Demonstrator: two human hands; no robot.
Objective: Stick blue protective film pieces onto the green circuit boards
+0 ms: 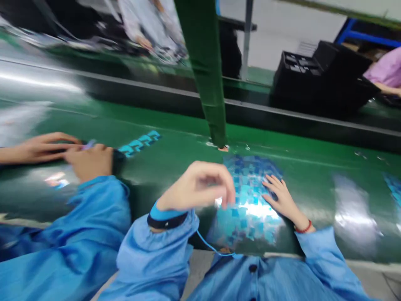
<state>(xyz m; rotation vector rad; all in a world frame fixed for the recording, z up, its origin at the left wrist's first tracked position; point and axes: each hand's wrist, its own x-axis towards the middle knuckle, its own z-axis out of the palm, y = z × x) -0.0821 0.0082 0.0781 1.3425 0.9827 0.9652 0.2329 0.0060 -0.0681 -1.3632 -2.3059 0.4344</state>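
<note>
A glossy sheet [250,184] covered with many small blue and turquoise squarish pieces lies on the green bench in front of me. My left hand [200,188], with a dark strap and blue band at the wrist, hovers over the sheet's left edge. Its fingers curl down toward the thumb; blur and glare hide whatever may be between them. My right hand [280,198], wearing a red bead bracelet, rests at the sheet's right side with fingers spread and nothing in them. A thin blue cord [213,247] runs from my left cuff toward my front.
To my left, a co-worker's hands [90,161] handle a dark item. A row of turquoise pieces [139,143] lies nearby. Straight ahead rises a green post [208,83]. Another shiny sheet [355,213] is at right. Beyond the ledge stands an open black box [313,79].
</note>
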